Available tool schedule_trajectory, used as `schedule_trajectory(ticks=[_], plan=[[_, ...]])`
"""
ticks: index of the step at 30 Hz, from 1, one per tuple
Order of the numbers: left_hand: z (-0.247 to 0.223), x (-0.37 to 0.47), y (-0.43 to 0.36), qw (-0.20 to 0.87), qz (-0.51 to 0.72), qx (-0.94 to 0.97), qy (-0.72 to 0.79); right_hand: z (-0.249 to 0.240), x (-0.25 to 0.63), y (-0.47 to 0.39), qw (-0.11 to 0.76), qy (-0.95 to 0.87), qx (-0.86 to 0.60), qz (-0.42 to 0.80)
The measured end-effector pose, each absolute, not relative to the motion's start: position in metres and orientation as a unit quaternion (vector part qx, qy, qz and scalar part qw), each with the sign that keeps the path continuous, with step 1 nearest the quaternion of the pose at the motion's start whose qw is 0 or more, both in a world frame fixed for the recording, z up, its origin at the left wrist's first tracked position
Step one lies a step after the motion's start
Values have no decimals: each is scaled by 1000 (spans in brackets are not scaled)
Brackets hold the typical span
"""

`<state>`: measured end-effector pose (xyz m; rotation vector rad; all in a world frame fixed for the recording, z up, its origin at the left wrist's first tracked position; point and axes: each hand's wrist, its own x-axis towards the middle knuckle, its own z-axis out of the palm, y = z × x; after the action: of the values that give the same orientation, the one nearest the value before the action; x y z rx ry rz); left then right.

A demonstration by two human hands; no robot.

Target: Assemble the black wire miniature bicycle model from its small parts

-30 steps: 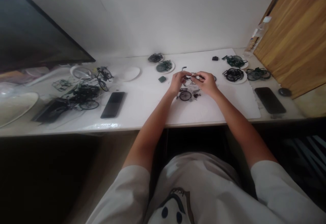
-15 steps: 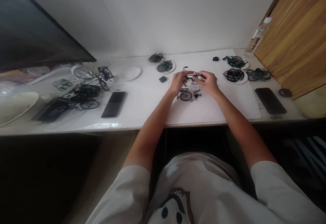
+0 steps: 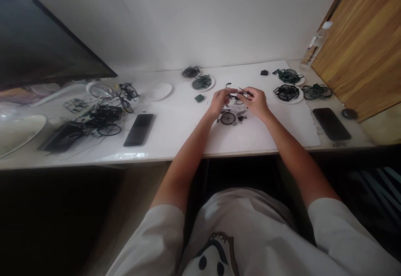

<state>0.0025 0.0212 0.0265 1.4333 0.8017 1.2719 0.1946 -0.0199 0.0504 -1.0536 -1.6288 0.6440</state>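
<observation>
My left hand and my right hand meet over the white board, fingertips pinched on a thin dark model bicycle part. Its exact kind is too small to make out, and the fingers cover much of it. Just below the hands lies a small black spoked wheel. Beside that wheel are small dark loose parts. A little bent piece shows behind my left fingers.
Plates of dark bicycle parts stand behind left and at right. Model bicycles crowd the left side near a phone. Another phone and a bottle are at right. A green block lies left of my hands.
The view has shifted very slightly. Both hands stay in nearly the same place, still pinching the dark part, with only small finger movement.
</observation>
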Motion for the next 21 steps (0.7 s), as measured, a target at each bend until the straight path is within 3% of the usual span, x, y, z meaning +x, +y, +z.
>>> schedule_trajectory(ticks=[8,16,19,21], plan=[[32,4,17,525,508,582,357,49,201,-15,565,-656,-453,214],[55,7,6,643,518,430,365,47,201,-16,543,-660,-482,193],[56,5,8,656,533,389,368,51,202,-19,510,-683,-471,228],[55,2,11,649,542,382,373,55,205,-23,443,-724,-453,272]])
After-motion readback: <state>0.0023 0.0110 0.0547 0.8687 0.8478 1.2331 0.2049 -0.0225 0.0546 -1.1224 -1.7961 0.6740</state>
